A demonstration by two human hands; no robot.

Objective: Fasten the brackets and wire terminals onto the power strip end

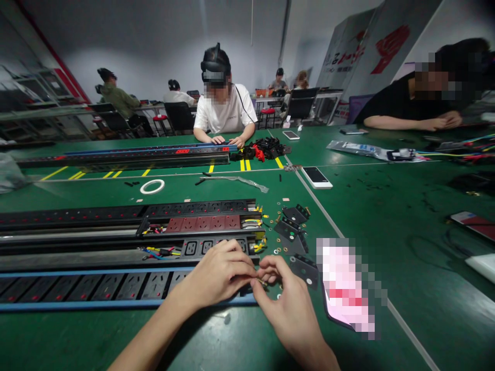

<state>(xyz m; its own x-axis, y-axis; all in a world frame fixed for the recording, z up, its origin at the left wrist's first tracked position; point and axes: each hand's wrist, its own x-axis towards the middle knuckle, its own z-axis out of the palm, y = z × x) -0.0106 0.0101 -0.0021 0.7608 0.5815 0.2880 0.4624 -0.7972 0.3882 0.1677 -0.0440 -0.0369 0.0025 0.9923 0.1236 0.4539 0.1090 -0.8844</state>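
A red hand emblem [390, 47] marks a pale panel [369, 77] at the rear, its characters [341, 58] too blurred to read; lettering [231, 116] on a white shirt [216, 109] and blue print [358, 149] on a plastic bag [377, 153] are likewise illegible.

The left hand [220, 270] and the right hand [290, 299] came together above the end of a blue-edged socket strip [104, 287] on the green bench [69, 340], too close to show what lay between. Black brackets [288, 228] and small washers [277, 252] lay near a pink-screened phone [344, 278]. Opposite, a person in white [226, 111] touched a farther strip [154, 152].
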